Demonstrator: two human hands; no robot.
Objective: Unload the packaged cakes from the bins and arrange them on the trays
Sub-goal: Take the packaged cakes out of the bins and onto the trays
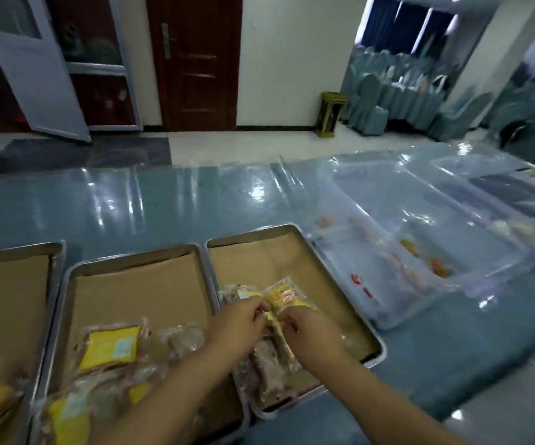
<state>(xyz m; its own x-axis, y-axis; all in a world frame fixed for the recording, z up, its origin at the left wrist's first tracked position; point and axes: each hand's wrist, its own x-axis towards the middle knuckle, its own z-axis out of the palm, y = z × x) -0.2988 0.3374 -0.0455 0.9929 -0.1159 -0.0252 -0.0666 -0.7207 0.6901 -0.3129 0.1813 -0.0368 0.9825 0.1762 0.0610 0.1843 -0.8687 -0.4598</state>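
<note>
Packaged cake point(287, 297) over rt tray point(340, 277), pinched btwn both hands: left point(237, 326), right point(311, 332).

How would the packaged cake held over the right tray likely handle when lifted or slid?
The packaged cake is in crinkly, glossy clear wrap, so it is probably light and a bit slippery. Both hands, left and right, pinch its edge, so the wrap likely flexes. The contents are probably soft and crushable.

L hand point(239, 326) & R hand point(312, 334) pinch cake pkt point(287, 297); over tray point(295, 231)
</note>
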